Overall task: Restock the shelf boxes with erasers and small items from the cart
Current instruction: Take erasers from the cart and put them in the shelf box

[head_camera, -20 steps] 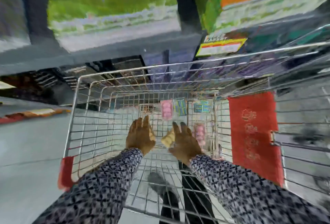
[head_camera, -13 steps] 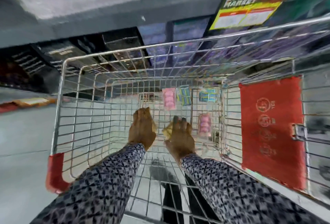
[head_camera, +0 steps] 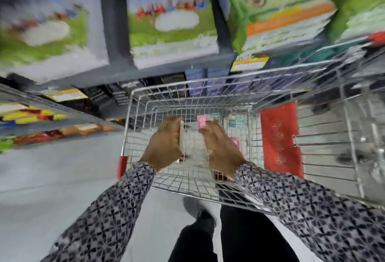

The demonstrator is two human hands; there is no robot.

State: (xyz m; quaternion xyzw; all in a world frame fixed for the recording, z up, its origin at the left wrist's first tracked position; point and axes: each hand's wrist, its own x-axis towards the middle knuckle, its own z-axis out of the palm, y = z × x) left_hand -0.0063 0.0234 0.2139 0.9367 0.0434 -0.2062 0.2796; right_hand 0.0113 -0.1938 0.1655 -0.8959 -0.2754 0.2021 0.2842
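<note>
Two hands work inside the cart (head_camera: 291, 78) in the single head view, and the step in hand is judged to be collecting small packs from the basket floor for the shelf boxes.

Head view, procedure:
- Left hand (head_camera: 164, 145): its grip is closed around a thin pale flat item (head_camera: 181, 136), held edge-on along the palm. What the item is cannot be told through the blur. Keep the fingers firm so it does not slide out during the lift.
- Right hand (head_camera: 220, 149): it lies palm down above the basket floor, fingers together and reaching toward a pink pack (head_camera: 201, 121). Whether its grip holds anything cannot be told; the palm side is hidden.
- Gather one pack per hand, lift straight up clear of the wire rim, then turn to the shelf. Thin packs may catch in the wire mesh; pinch them by an edge rather than scraping them along the floor.

Head view, appearance of the stock:
- The pink pack lies flat at the far end of the basket, just beyond the right fingertips.
- A second pink pack (head_camera: 236, 142) lies right of that hand, partly covered by it.
- A blue pack (head_camera: 235, 121) lies flat near the far right corner.
- All packs look small, flat and light; print is too blurred to read.
- Shelf boxes are not clearly identifiable; the shelves (head_camera: 116, 74) above are smeared by motion
</note>
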